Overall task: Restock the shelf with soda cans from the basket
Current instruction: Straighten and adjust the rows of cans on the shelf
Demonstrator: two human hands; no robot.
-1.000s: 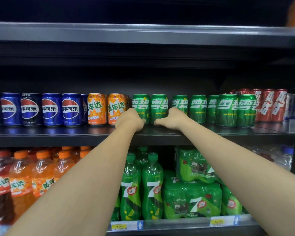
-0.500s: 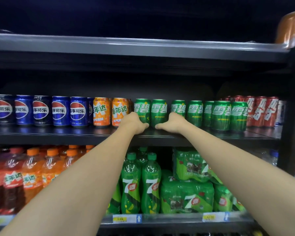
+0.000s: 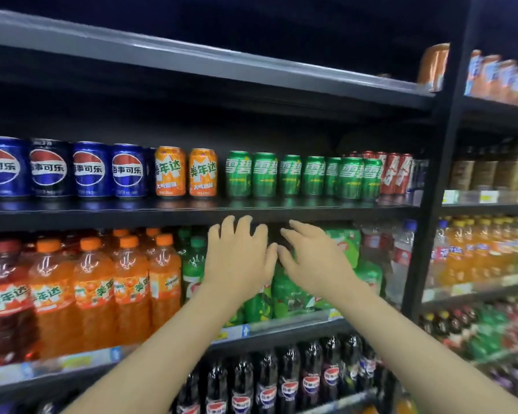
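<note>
**Both hands empty and spread below the can shelf**

Nearest the camera, two bare forearms are seen reaching up and forward from the lower edge of the view. The left hand (image 3: pixel 238 258) is held with its back to the camera, its fingers spread wide and nothing gripped. The right hand (image 3: pixel 314 261) is held just beside it, fingers likewise splayed and empty; the two thumbs are nearly touching. Both hands are placed in front of the bottle tier, their fingertips just under the front edge of the can shelf (image 3: pixel 162 212), clear of the cans.

Behind the hands, green bottles (image 3: pixel 257 306) are stood on the middle tier, with orange bottles (image 3: pixel 126 282) ranged to their left. On the tier beneath, dark cola bottles (image 3: pixel 287 383) are lined up.

Further back and higher, the soda cans are set upright in a row on the can shelf: blue cans (image 3: pixel 90 170) at the left, then two orange cans (image 3: pixel 186 171), then the green cans (image 3: pixel 263 174) directly above the hands, and red cans (image 3: pixel 396 174) at the right end. Bare shelf surface is left in front of the row.

Above that, the top shelf (image 3: pixel 251 70) is largely dark. To the right, beyond a black upright (image 3: pixel 437 174), a neighbouring bay of bottles is shown blurred. The basket is not visible.
</note>
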